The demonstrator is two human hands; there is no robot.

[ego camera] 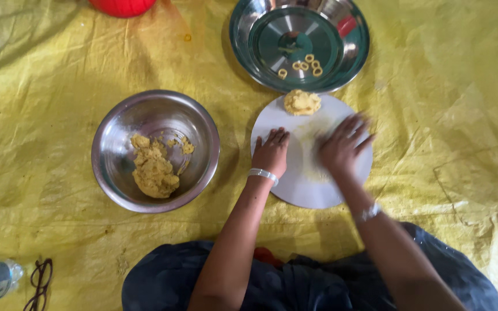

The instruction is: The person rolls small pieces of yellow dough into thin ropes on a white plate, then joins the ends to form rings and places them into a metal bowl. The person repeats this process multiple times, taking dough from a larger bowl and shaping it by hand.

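Both hands press flat on the white round board (309, 187): left hand (272, 152) open, right hand (341, 147) blurred, fingers spread. Four dough rings (302, 65) lie on the steel plate (353, 57); a dough lump (302, 102) and the bowl's dough (154, 170) remain unshaped.

Yellow sheet (445, 144); pale yellow dough (153, 170), silver bowl (116, 144), white board (312, 190)

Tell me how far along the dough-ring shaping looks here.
Early. Done: four small dough rings lie on the steel plate. In hand: both hands, left hand and right hand, press flat on the white round board. Left: a dough lump on the board and a larger mass in the steel bowl.
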